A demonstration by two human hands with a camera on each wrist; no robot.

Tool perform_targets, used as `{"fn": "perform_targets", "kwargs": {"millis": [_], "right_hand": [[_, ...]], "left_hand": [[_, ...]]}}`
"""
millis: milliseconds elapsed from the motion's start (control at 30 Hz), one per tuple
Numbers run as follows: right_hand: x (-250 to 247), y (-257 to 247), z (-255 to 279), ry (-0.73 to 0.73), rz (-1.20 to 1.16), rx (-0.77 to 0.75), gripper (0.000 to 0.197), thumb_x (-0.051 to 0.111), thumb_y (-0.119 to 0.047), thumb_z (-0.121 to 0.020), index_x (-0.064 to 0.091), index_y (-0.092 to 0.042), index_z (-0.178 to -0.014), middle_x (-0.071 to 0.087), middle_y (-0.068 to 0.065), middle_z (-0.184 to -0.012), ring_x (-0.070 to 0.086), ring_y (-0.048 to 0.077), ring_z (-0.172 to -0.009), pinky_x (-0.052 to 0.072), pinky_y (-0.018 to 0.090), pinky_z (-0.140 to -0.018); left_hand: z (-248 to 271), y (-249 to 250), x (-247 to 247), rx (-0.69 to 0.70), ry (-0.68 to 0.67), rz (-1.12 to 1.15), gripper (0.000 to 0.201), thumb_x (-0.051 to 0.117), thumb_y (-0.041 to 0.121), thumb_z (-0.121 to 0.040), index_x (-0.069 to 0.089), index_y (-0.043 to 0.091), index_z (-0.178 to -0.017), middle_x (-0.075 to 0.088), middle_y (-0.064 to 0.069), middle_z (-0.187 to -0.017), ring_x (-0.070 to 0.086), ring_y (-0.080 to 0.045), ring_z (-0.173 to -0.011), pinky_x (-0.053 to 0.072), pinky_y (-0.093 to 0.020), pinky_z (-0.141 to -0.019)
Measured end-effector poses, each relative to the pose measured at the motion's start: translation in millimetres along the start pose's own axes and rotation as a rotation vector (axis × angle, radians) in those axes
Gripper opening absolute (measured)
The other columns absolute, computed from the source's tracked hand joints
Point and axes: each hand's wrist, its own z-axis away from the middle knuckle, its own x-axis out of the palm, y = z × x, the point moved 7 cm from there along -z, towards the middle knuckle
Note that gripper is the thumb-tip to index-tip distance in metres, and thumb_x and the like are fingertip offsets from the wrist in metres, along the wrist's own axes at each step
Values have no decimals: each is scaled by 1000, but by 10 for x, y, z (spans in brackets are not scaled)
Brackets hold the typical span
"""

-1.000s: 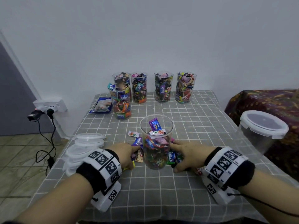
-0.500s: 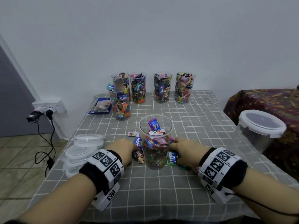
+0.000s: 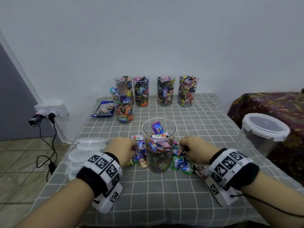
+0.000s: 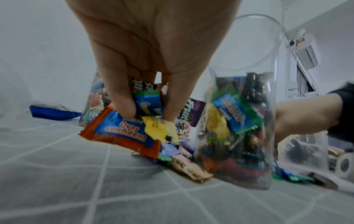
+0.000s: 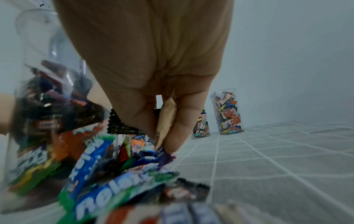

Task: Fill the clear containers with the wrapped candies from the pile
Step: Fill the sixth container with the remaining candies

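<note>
At the fingertips first: left hand (image 4: 153,50) has thumb and forefinger curled down and pinching a small bunch of wrapped candies (image 4: 147,106), with an orange-and-blue wrapper (image 4: 122,133) and a yellow one hanging from the pinch. Right hand (image 5: 151,60) pinches a thin tan wrapper (image 5: 166,121) edge-on between thumb and finger; a dark wrapper also sits in the pinch. The other right fingers are hidden, so I cannot tell how they lie

Outward: both hands flank the clear container (image 3: 158,145), left just beside its left wall, right just beside its right wall. Container stands upright on the checked tablecloth (image 3: 164,195), roughly two-thirds full by my estimate, top candies loose below the rim. Remaining pile (image 3: 181,164) lies scattered at its base on both sides, touching it

Handling judgement: candies look very light, wrappers crinkly and slick, so a bunch held by its edges could shed pieces. Better to grip across the candy body, not the crimped ends. Container looks like thin rigid plastic; a knock at the rim may tip it, though its contents should steady it

Farther out: five filled containers (image 3: 165,91) near the wall, stacked lids (image 3: 88,147) at left, a lidded tub (image 3: 264,129) at right
</note>
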Motion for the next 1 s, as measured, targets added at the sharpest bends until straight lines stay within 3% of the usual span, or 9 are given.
{"fn": "perform_targets", "kwargs": {"millis": [67, 167, 267, 367, 467, 567, 667, 867, 1000], "right_hand": [[-79, 47, 8, 33, -36, 5, 35, 51, -4, -85, 32, -27, -66, 48, -1, -88, 45, 18, -82, 35, 23, -64], [-283, 114, 33, 112, -163, 44, 30, 56, -2, -84, 40, -22, -68, 53, 0, -82, 53, 19, -80, 44, 28, -68], [-604, 138, 86, 254, -310, 46, 27, 59, -1, -84, 46, -19, -68, 57, 2, -76, 60, 24, -77, 51, 34, -73], [-909, 80, 133, 411, -378, 3, 17, 59, 3, -80, 53, -12, -75, 60, 6, -79, 62, 27, -78, 52, 42, -76], [-1157, -105, 181, 553, -351, -99, 11, 57, 4, -77, 55, -7, -79, 55, 6, -83, 57, 28, -81, 48, 41, -76], [-1312, -351, 221, 631, -325, -203, 10, 58, 3, -77, 55, -6, -79, 52, 4, -84, 51, 22, -80, 40, 32, -72], [-1305, -610, 203, 614, -292, -292, 10, 58, 1, -77, 55, -8, -81, 54, 6, -87, 48, 20, -81, 39, 32, -73], [-1011, -905, 92, 487, -235, -359, 10, 54, 0, -82, 54, -7, -89, 45, 1, -90, 43, 18, -83, 29, 26, -67], [-900, -927, 84, 429, -231, -355, 12, 55, -3, -82, 56, -6, -94, 44, -1, -94, 46, 19, -87, 36, 28, -75]], "left_hand": [[4, -19, -47, -14, 23, 62, 29, 54, 24, -91, 63, 29, -118, 66, -1, -112, 58, -21, -105, 48, -32, -87], [13, -45, -146, -32, 72, 177, 26, 56, 24, -91, 65, 27, -115, 67, -1, -109, 59, -19, -100, 46, -29, -84], [23, -72, -261, -29, 128, 264, 22, 58, 24, -90, 67, 27, -110, 68, 2, -100, 57, -14, -89, 44, -26, -76], [31, -104, -404, -20, 207, 334, 20, 61, 22, -88, 69, 25, -106, 68, 1, -100, 60, -16, -90, 46, -27, -79], [42, -138, -541, -10, 278, 405, 19, 64, 22, -86, 70, 24, -104, 68, 0, -100, 62, -19, -89, 51, -36, -83], [58, -171, -676, -2, 346, 443, 20, 64, 22, -85, 71, 25, -103, 69, 1, -97, 63, -20, -87, 52, -37, -84], [52, -204, -771, -10, 378, 460, 20, 65, 22, -85, 71, 24, -104, 64, 3, -86, 59, -16, -82, 47, -27, -79], [62, -171, -869, 13, 414, 510, 20, 65, 20, -84, 72, 24, -102, 65, 2, -89, 60, -17, -78, 52, -35, -78], [79, -153, -893, 6, 411, 514, 19, 63, 20, -85, 71, 25, -101, 63, 6, -79, 60, -15, -76, 52, -34, -76]]}}
